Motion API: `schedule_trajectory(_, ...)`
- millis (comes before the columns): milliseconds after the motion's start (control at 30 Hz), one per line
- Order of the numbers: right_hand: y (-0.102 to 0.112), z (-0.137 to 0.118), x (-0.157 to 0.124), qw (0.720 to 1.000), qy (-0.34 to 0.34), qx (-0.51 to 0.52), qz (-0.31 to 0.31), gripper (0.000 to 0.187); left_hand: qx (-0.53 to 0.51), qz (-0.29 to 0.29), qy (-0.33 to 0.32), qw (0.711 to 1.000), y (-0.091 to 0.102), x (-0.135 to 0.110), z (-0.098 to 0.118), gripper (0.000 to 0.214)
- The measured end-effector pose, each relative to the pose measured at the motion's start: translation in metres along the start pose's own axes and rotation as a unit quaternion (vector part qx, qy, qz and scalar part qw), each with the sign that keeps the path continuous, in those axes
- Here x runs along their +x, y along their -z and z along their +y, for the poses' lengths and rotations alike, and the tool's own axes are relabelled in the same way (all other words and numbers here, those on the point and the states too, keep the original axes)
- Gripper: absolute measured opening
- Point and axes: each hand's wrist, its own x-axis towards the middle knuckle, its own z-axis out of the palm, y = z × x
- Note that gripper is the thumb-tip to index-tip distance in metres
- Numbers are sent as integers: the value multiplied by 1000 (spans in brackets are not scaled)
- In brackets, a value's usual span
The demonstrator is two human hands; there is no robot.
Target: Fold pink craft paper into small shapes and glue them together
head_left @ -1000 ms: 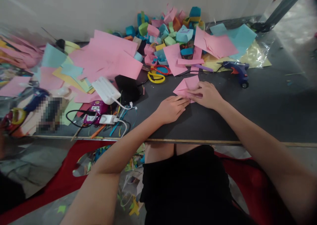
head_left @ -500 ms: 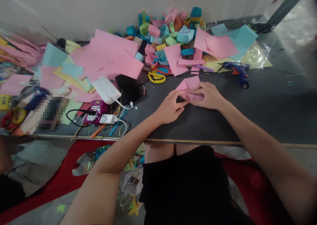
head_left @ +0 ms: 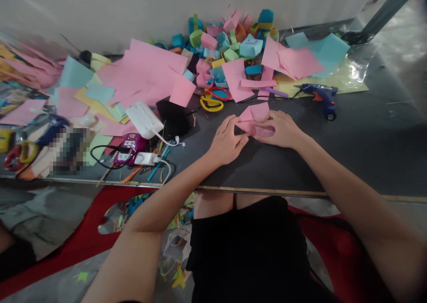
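Note:
A partly folded piece of pink paper (head_left: pixel 257 111) lies on the dark table (head_left: pixel 276 169) in front of me. My left hand (head_left: pixel 228 140) grips its left edge, thumb and fingers closing on the paper. On the other side, my right hand (head_left: pixel 278 129) holds the right part, with the fingers bent over it and partly hiding the folds. Beyond the paper are scissors with red and yellow handles (head_left: pixel 211 103). To the right of my right hand rests a blue glue gun (head_left: pixel 322 96).
Folded paper pieces in several colours (head_left: pixel 230 40) are heaped at the back. Pink sheets (head_left: pixel 147 76) cover the left side. A white power strip (head_left: pixel 144 119), a purple adapter (head_left: pixel 130 149) and cables lie nearer. Pink and blue sheets (head_left: pixel 293 60) lie at the back right.
My left hand has shifted slightly left and up along the paper's edge, its fingers straighter. The right hand keeps its place. At the left, a small pink sheet's position looks a little different.

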Motion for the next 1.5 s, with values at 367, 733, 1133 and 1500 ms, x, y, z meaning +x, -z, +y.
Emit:
schedule_trajectory(367,4,-5,0,1000,-15,-10,-25,55,60,27,52,996,8,1,-21,66)
schedule_trajectory(733,4,-6,1,999,-18,-8,-31,54,77,37,-9,996,11,3,-33,61)
schedule_trajectory(1133,2,-7,1,1000,-16,-16,-16,54,43,28,-115,992,2,1,-25,63)
schedule_trajectory(1500,1,-5,0,1000,3,-14,1,57,9,-23,-32,999,7,3,-4,78)
